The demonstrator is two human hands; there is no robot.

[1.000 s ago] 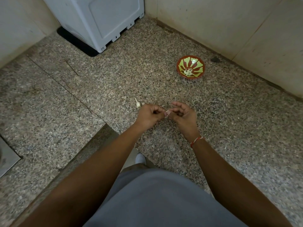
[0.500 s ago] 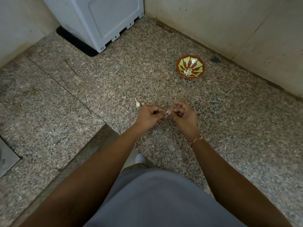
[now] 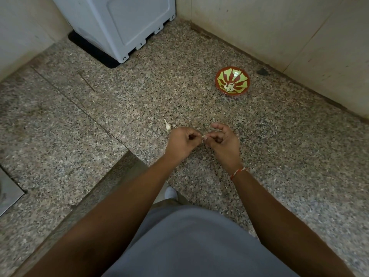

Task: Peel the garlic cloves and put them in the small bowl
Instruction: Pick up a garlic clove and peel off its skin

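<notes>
Over the speckled granite counter my left hand [image 3: 182, 141] and my right hand [image 3: 223, 142] meet fingertip to fingertip, both pinching one small garlic clove [image 3: 203, 136] that is mostly hidden between them. A loose unpeeled garlic clove [image 3: 167, 126] with a thin tail lies on the counter just left of my left hand. The small red bowl [image 3: 244, 75] with a green leaf pattern stands farther back to the right, and a few pale peeled cloves [image 3: 229, 87] lie in its bottom.
A white appliance [image 3: 119, 23] stands on a black mat at the back left. Beige tiled walls [image 3: 279, 31] close the corner behind and to the right of the bowl. The counter steps down at its front edge [image 3: 111, 172], and a steel sink corner [image 3: 8, 194] shows at far left.
The two hands stayed together on the clove, with only small finger movements; my right index finger has lifted slightly. The bowl and the loose clove have not moved.
</notes>
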